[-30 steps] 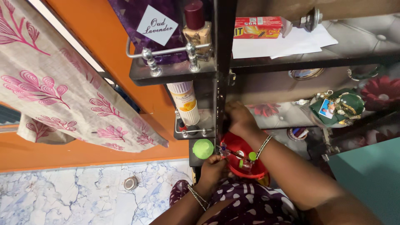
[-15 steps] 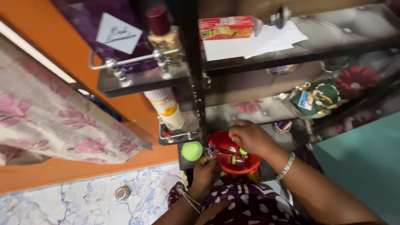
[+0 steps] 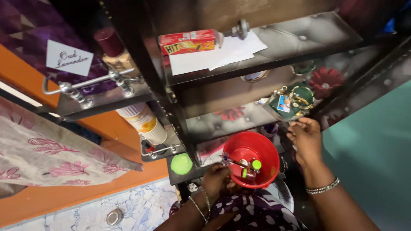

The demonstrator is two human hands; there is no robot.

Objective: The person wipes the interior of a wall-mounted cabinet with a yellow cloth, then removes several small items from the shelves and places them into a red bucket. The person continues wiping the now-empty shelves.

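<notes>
Fingers (image 3: pixel 220 171) of the left hand (image 3: pixel 216 182) grip the red bowl (image 3: pixel 252 147) by its rim.

A flat red carton (image 3: pixel 187 41) with yellow and white print lay on the upper shelf, far above the left hand (image 3: pixel 217 178) and well up-left of the right hand (image 3: pixel 306 139). A white card label (image 3: pixel 68 58), a slanted rectangle, sat on purple patterned packaging (image 3: pixel 25 25) far up-left of both hands. A white cylindrical container (image 3: pixel 143 121) with an orange-yellow label stood above and left of the left hand. A small picture tag (image 3: pixel 283 103) in blue and white lay just above the right hand
</notes>
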